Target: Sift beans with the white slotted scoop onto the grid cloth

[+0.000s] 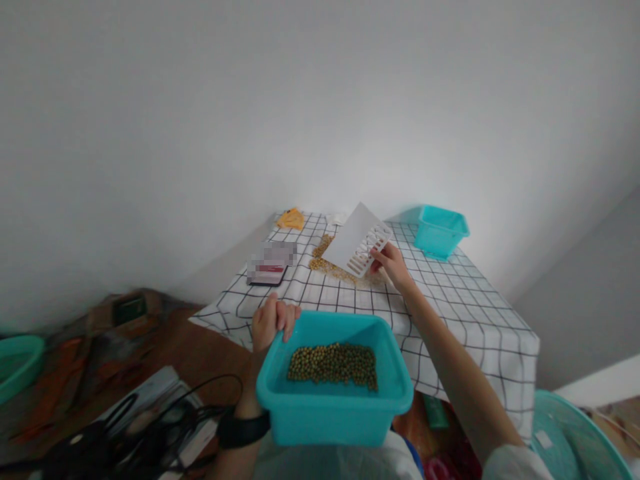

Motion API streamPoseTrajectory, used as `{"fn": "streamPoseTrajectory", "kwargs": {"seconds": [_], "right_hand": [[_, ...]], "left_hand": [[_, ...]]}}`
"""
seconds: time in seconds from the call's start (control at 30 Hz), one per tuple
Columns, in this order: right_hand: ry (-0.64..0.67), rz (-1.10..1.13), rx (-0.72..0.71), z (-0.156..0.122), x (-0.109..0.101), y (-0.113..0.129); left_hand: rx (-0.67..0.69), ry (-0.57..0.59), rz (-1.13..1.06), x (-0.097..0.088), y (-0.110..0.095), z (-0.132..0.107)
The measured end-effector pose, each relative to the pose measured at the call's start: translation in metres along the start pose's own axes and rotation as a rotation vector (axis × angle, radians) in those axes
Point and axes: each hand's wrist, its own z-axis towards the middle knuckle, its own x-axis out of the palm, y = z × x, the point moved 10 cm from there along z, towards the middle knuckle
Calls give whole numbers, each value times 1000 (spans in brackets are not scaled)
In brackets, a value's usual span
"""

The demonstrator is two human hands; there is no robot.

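In front of the cloth-covered worktop (475, 300), a turquoise tub (330, 417) was near the person's lap, with beans (333, 363) on its bottom. The left hand (274, 317) had its fingers bent over the far left corner of the rim, gripping it. The fingers of the right hand (391, 262) pinched the slotted end of a white board (353, 233), tilted above loose grains (330, 268) on the worktop. If the one-sided hold on the tub slackened, it could perhaps tip and spill the beans; a low swing of the board might scatter the grains. The board hid some grains and some right fingertips; what supported the tub was unclear.
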Motion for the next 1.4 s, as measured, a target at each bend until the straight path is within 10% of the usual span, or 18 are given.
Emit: {"fn": "streamPoseTrajectory", "kwargs": {"seconds": [1.4], "right_hand": [[211, 34, -14, -7, 22, 2]], "left_hand": [[-23, 2, -60, 1, 5, -1]]}}
